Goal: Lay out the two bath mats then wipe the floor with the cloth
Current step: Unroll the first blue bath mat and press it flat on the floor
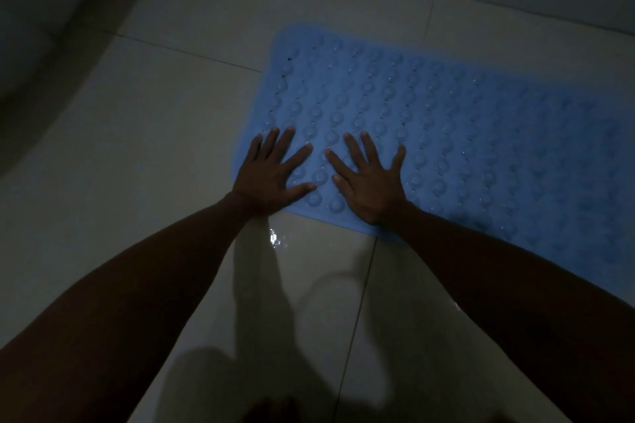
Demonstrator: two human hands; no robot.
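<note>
A blue rubber bath mat (464, 134) with rows of round bumps and small holes lies flat on the pale tiled floor (165, 134), running off the right edge of the view. My left hand (271, 172) rests palm down with fingers spread on the mat's near left corner. Beside it, my right hand (371, 182) presses flat on the mat, fingers also spread. Neither hand holds anything. No second mat and no cloth are visible.
The room is dim. A dark curved fixture (51, 10) fills the upper left corner. A small wet patch (276, 239) glints on the tile just in front of the mat's near edge. Shadows of my arms fall on the floor below.
</note>
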